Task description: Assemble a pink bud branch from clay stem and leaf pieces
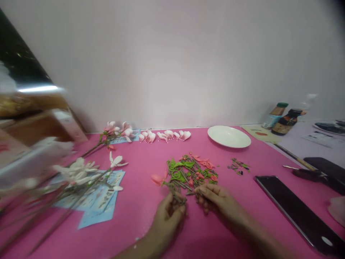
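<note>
My left hand [170, 215] is closed around the brown stem [178, 198] of a small artificial flower branch, whose pink bud [157, 179] points up and to the left. Opposite it, my right hand [212, 197] pinches a small piece at its fingertips; blur and the fingers hide what kind it is. Just beyond both hands lies a loose pile of green leaf parts [178, 175], brown stem pieces and pink bud parts [207, 163]. The fingertips of the two hands are close together but apart.
Pink petal clusters [169, 135] line the back, left of a white plate [229, 137]. White flower branches [78, 172] lie over blue cards [98, 216] at left. A few small parts [238, 165], a black phone [299, 212], scissors [307, 173] and bottles [287, 122] are at right.
</note>
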`<control>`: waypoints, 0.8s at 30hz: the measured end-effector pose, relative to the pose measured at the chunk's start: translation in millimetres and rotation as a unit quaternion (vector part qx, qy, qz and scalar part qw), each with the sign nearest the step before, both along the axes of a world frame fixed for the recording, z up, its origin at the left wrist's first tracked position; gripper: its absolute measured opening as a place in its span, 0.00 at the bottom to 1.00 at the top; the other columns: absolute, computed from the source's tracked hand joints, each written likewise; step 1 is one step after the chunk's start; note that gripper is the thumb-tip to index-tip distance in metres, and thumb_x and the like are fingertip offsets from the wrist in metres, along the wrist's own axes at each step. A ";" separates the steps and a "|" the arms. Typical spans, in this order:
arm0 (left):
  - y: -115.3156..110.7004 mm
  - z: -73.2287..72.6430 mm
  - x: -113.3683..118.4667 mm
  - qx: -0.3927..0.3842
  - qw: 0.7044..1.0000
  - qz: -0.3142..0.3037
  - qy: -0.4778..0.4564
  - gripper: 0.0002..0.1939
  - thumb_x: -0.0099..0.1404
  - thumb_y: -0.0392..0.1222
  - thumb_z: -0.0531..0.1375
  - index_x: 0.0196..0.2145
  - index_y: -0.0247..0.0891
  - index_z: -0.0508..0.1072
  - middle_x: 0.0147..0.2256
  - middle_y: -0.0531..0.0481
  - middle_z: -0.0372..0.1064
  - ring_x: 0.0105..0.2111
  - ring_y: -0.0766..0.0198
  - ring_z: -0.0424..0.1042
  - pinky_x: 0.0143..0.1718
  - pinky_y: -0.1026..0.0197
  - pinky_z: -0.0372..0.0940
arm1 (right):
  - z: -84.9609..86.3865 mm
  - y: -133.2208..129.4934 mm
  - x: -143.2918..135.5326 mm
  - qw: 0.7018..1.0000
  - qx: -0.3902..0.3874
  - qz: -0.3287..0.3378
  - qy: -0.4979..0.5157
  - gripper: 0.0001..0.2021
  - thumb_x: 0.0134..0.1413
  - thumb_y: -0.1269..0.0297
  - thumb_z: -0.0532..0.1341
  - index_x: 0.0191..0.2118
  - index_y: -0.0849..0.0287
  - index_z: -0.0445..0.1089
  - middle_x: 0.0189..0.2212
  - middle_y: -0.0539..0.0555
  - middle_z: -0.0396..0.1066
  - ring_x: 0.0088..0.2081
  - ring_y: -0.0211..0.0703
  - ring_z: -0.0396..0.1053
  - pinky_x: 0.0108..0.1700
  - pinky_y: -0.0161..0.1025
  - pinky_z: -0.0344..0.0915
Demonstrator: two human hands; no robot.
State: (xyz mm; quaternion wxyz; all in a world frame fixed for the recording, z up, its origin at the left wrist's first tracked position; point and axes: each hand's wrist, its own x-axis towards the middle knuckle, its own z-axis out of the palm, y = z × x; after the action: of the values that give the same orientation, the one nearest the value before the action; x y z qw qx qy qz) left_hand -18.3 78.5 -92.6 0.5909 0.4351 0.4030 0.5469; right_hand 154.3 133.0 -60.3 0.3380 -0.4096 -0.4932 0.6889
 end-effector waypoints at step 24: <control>-1.5 -6.9 0.3 0.020 0.999 -0.033 0.011 0.10 0.62 0.45 0.59 0.35 0.36 0.66 0.25 0.57 0.59 0.22 0.71 0.58 0.25 0.66 0.55 | -6.7 -7.9 3.0 0.997 -0.042 -0.006 0.057 0.16 0.37 0.57 0.71 0.31 0.62 0.73 0.23 0.50 0.70 0.21 0.33 0.64 0.24 0.32 0.60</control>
State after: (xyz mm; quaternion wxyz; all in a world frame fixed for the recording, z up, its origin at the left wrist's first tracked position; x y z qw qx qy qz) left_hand -18.1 77.0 -99.4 0.5951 0.4659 0.3844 0.5301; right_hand 157.2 125.1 -67.0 0.3521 -0.3865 -0.4413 0.7293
